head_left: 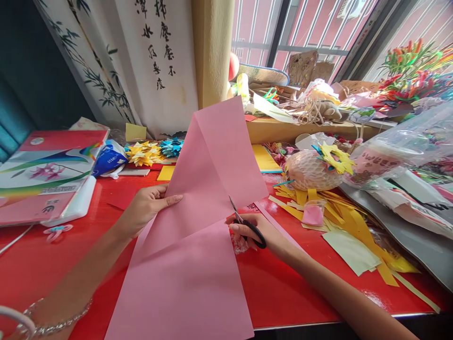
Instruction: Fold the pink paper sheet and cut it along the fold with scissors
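Observation:
A large sheet of pink paper lies over the red table, its far part lifted and folded up. My left hand pinches the paper's left edge, thumb on top and fingers behind. My right hand is closed around a pair of scissors with black handles. The scissor blades point up and to the left, against the raised part of the paper near its right side. A narrow pink strip lies behind my right hand, partly hidden by it.
Yellow paper strips and a pale green sheet lie to the right. A round woven ornament stands behind them. At the left are a pink paper pack and a yellow folded-paper flower. Craft materials crowd the windowsill.

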Available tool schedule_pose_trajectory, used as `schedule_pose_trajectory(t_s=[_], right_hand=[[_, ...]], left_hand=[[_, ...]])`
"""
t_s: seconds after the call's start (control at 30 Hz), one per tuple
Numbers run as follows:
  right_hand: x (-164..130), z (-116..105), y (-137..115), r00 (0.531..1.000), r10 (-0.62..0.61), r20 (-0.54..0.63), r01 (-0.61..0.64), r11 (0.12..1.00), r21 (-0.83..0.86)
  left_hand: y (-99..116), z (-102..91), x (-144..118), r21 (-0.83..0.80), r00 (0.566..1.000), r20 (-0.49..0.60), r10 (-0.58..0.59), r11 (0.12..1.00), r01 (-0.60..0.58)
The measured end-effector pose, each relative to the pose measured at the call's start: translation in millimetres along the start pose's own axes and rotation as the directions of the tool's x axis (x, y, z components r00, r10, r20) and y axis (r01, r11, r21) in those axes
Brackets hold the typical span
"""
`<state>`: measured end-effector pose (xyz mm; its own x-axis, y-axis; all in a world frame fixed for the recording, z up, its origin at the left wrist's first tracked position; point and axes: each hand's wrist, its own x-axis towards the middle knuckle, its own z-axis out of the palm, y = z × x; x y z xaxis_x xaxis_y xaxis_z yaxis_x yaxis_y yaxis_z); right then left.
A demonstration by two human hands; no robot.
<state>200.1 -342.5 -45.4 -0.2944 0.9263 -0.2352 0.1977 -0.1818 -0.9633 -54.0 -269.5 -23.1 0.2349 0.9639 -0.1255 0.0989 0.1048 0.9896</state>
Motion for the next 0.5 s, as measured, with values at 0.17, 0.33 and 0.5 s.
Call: schedule_pose_trajectory(t_s=[0.17, 0.33, 0.5], right_hand=[[2.4, 0.3, 4.9, 0.999, -0.048, 0.002, 0.048, 0.998, 0.026], [0.8, 1.8, 1.6, 0.998, -0.061, -0.017, 0.061, 0.998, 0.014], [-2.3, 4.1, -0.9, 0.998, -0.043, -0.043, 0.042, 0.999, -0.016]], left_hand=[[-1.0, -0.9, 1.1, -0.002, 1.000, 0.007, -0.007, 1.000, 0.007], [-1.4, -0.9, 1.1, 0.007, 1.000, 0.005, -0.008, 1.000, 0.008], [-0.4, -0.3, 1.2, 0.033, 1.000, -0.005, -0.012, 0.999, 0.012]])
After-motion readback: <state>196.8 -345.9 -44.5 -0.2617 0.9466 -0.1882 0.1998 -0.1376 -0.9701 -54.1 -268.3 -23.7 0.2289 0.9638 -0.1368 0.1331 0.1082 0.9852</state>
